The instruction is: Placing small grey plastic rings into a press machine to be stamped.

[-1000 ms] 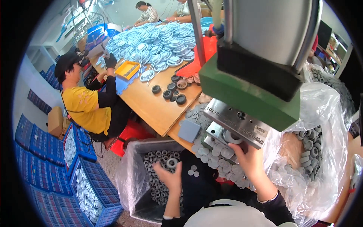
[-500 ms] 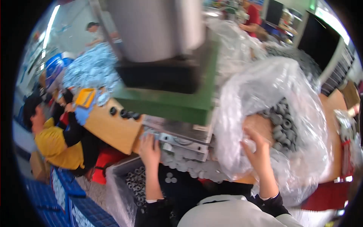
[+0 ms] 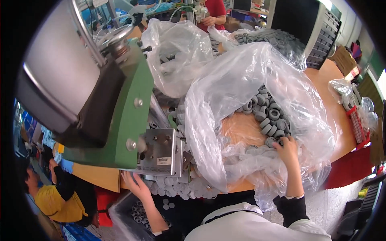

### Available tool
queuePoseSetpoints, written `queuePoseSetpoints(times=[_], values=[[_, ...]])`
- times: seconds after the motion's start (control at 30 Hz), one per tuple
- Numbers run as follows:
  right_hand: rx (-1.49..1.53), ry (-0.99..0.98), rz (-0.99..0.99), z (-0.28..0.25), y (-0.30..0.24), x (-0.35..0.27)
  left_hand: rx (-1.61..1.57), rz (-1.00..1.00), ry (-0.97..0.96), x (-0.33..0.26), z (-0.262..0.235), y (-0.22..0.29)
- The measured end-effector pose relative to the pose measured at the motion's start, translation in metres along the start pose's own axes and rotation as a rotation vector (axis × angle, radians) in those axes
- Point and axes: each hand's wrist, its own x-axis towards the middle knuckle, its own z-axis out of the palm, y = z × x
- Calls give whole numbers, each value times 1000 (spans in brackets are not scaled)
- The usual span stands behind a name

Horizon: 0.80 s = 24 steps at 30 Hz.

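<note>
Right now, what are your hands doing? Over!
Left hand by metal block, grip unclear. Right hand at grey rings, grip unclear. Clear bag around rings, mouth open.

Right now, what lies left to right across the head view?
Yellow-shirted co-worker, left hand, three gray discs on dark cloth, red-shirted co-worker, right hand at gray rings, red basket.

A factory workshop: a large green press (image 3: 136,106) overhangs the wooden counter (image 3: 338,116), plastic bags (image 3: 209,132) hold heaps of identical grey rings (image 3: 267,112), and other workers (image 3: 216,11) sit nearby.
</note>
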Motion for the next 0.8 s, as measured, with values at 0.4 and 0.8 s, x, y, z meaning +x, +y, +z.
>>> queuePoseSetpoints(times=[0.4,0.8], values=[[1284,-153,44,-43,-79,1,-498,-6,24,68,4,163],[1187,-306,-779,-30,-288,-70,282,-218,77,-35,-63,45]])
